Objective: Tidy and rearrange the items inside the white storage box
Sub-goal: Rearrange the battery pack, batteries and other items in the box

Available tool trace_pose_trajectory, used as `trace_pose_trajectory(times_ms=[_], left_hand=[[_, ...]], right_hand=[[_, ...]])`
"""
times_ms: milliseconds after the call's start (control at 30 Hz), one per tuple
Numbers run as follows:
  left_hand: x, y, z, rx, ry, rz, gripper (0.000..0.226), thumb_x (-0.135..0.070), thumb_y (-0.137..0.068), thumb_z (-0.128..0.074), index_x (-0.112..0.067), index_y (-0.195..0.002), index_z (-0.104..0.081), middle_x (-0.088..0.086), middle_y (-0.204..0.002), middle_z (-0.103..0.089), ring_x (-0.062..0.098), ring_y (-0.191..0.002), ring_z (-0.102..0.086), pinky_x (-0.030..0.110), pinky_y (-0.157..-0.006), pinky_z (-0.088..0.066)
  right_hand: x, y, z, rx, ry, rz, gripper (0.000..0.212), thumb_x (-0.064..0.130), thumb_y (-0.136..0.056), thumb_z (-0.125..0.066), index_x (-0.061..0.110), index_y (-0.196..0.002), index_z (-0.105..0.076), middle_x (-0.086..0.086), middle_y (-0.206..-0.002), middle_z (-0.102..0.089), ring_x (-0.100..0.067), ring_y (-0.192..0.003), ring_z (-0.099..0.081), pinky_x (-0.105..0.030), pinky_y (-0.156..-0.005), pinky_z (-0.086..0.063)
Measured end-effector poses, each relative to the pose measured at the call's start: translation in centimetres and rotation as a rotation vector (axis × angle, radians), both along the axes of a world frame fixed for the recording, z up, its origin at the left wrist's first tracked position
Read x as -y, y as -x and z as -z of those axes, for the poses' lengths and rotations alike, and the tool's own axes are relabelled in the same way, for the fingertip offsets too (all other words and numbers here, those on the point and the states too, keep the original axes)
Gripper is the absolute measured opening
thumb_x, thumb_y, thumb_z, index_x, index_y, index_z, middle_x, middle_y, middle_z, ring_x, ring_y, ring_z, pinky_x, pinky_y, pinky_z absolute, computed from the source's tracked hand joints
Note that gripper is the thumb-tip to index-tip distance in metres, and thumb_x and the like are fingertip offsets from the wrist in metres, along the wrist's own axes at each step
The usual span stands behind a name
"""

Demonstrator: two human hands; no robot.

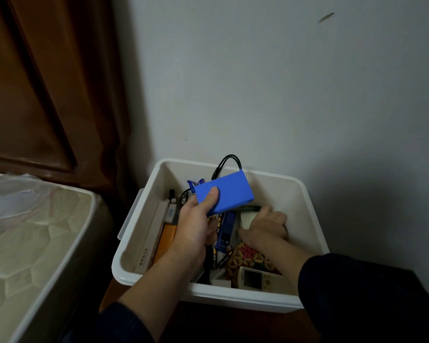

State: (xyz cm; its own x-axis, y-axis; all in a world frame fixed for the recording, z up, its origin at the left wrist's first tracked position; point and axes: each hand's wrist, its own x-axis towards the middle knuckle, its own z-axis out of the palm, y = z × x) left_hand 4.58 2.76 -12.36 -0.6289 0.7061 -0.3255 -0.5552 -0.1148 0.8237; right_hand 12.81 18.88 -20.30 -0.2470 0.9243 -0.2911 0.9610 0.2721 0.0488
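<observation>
The white storage box (305,204) stands against the wall, full of mixed items. My left hand (196,224) holds a blue power bank (229,193) above the box, thumb on its top face; a black cable (227,163) loops from its far end. My right hand (265,225) reaches down into the box on the right, fingers curled around a pale item (247,219) that is mostly hidden. Below lie a white remote control (256,278), a patterned yellow and red pack (245,256), a blue packet (227,229), an orange item (166,240) and a long beige box (151,241).
A mattress (35,238) with a plastic cover lies at the left, close to the box's side handle (130,214). A brown wooden headboard (42,90) rises behind it. The pale wall (282,82) is right behind the box. The box sits on a dark wooden surface (109,295).
</observation>
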Motion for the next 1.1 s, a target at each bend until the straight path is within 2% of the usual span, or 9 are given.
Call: trace_pose_trajectory(times_ms=[200, 333, 433, 533, 667, 733, 833, 1000, 1100], left_hand=[[0.0, 0.2, 0.6, 0.000, -0.018, 0.003, 0.033, -0.036, -0.102, -0.064, -0.013, -0.126, -0.065, -0.001, -0.075, -0.047, 0.008, -0.043, -0.025, 0.020, -0.037, -0.024], [0.0, 0.3, 0.7, 0.014, -0.032, 0.012, 0.025, -0.036, -0.101, -0.065, -0.016, -0.116, -0.065, -0.003, -0.069, -0.043, 0.009, -0.043, -0.024, 0.021, -0.037, -0.024], [0.0, 0.3, 0.7, 0.018, -0.034, 0.014, 0.028, -0.037, -0.101, -0.065, -0.015, -0.118, -0.065, -0.004, -0.070, -0.046, 0.008, -0.043, -0.025, 0.021, -0.037, -0.023], [0.0, 0.4, 0.8, 0.019, -0.043, 0.011, 0.032, -0.037, -0.101, -0.065, -0.014, -0.125, -0.065, -0.004, -0.069, -0.046, 0.008, -0.043, -0.024, 0.021, -0.037, -0.022], [-0.1, 0.5, 1.0, 0.007, -0.043, 0.001, 0.033, -0.038, -0.102, -0.064, -0.018, -0.128, -0.066, -0.002, -0.073, -0.044, 0.009, -0.045, -0.025, 0.021, -0.037, -0.024], [-0.1, 0.5, 1.1, 0.009, -0.050, 0.001, 0.033, -0.038, -0.102, -0.063, -0.018, -0.128, -0.066, -0.002, -0.074, -0.044, 0.009, -0.046, -0.025, 0.021, -0.037, -0.024], [0.0, 0.5, 1.0, 0.010, -0.055, -0.001, 0.033, -0.038, -0.102, -0.063, -0.018, -0.127, -0.067, -0.002, -0.076, -0.048, 0.009, -0.045, -0.026, 0.021, -0.037, -0.025], [0.1, 0.4, 0.6, 0.023, -0.045, -0.012, 0.039, -0.039, -0.102, -0.062, -0.012, -0.131, -0.062, -0.003, -0.078, -0.049, 0.008, -0.044, -0.029, 0.020, -0.037, -0.025], [0.0, 0.2, 0.3, 0.059, -0.052, -0.001, 0.044, -0.041, -0.104, -0.058, -0.012, -0.137, -0.059, -0.002, -0.082, -0.048, 0.009, -0.045, -0.029, 0.021, -0.039, -0.023]], right_hand=[[-0.8, 0.8, -2.4, -0.078, 0.090, 0.117, 0.121, 0.081, -0.055, -0.078, 0.015, -0.144, -0.027, -0.022, -0.135, -0.041, -0.036, -0.124, -0.047, -0.045, -0.090, -0.057], [-1.6, 0.9, -5.0, 0.024, 0.117, 0.061, 0.135, 0.087, -0.050, -0.069, 0.010, -0.152, -0.028, -0.022, -0.140, -0.047, -0.040, -0.131, -0.046, -0.048, -0.098, -0.055], [-1.7, 0.5, -6.8, 0.092, 0.163, 0.012, 0.133, 0.084, -0.046, -0.064, 0.012, -0.153, -0.032, -0.016, -0.134, -0.053, -0.039, -0.130, -0.048, -0.046, -0.098, -0.053], [-1.7, 0.1, -8.4, 0.072, 0.233, -0.043, 0.115, 0.078, -0.051, -0.067, 0.019, -0.147, -0.045, -0.009, -0.115, -0.055, -0.035, -0.112, -0.059, -0.042, -0.093, -0.057], [-1.3, -1.3, -9.7, 0.024, 0.326, -0.082, 0.124, 0.066, -0.040, -0.076, 0.029, -0.151, -0.034, -0.010, -0.132, -0.051, -0.037, -0.113, -0.055, -0.047, -0.081, -0.063], [-1.0, -2.4, -9.7, -0.044, 0.380, -0.096, 0.128, 0.064, -0.037, -0.076, 0.042, -0.153, -0.026, -0.010, -0.140, -0.044, -0.038, -0.117, -0.051, -0.048, -0.073, -0.065], [-0.7, -3.9, -8.9, -0.268, 0.468, -0.047, 0.114, 0.062, -0.041, -0.078, 0.055, -0.146, -0.032, -0.006, -0.136, -0.048, -0.033, -0.112, -0.057, -0.046, -0.070, -0.066], [-0.7, -5.4, -8.2, -0.619, 0.644, 0.060, 0.102, 0.054, -0.055, -0.086, 0.060, -0.141, -0.031, 0.005, -0.125, -0.053, -0.028, -0.105, -0.065, -0.044, -0.070, -0.066], [-0.7, -5.9, -8.1, -0.702, 0.689, 0.121, 0.102, 0.058, -0.055, -0.085, 0.057, -0.141, -0.029, 0.007, -0.121, -0.050, -0.025, -0.104, -0.061, -0.042, -0.068, -0.065]])
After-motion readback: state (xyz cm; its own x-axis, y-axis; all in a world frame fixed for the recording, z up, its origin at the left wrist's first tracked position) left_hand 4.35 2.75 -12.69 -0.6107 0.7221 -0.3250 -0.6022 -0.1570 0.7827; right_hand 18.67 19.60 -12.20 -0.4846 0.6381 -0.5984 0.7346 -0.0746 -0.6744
